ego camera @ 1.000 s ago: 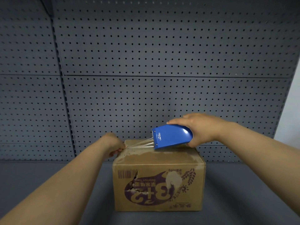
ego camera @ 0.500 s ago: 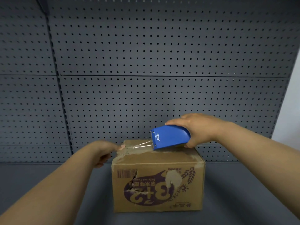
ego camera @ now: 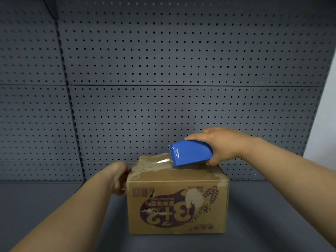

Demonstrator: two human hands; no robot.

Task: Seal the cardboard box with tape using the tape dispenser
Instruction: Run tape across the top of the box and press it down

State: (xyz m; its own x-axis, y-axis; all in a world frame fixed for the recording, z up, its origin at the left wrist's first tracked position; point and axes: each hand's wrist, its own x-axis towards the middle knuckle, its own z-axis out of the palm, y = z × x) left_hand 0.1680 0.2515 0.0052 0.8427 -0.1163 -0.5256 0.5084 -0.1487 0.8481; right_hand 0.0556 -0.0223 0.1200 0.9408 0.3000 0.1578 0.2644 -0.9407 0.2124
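Observation:
A worn brown cardboard box [ego camera: 177,206] with a purple upside-down print stands on the grey shelf. My right hand [ego camera: 221,144] grips the blue tape dispenser [ego camera: 190,155], which rests tilted on the box's top near the back right. A strip of clear tape [ego camera: 158,160] runs from the dispenser's mouth leftward over the top to the left edge. My left hand [ego camera: 119,179], blurred, presses against the box's upper left side at that corner; whether it pinches the tape end is hidden.
A grey pegboard wall [ego camera: 181,70] rises right behind the box. The grey shelf surface [ego camera: 272,215] extends to both sides of the box. A pale wall [ego camera: 325,124] shows at the far right.
My left hand has slid from the top left corner down onto the box's left side. The tape now lies lower over the top. The dispenser has barely moved.

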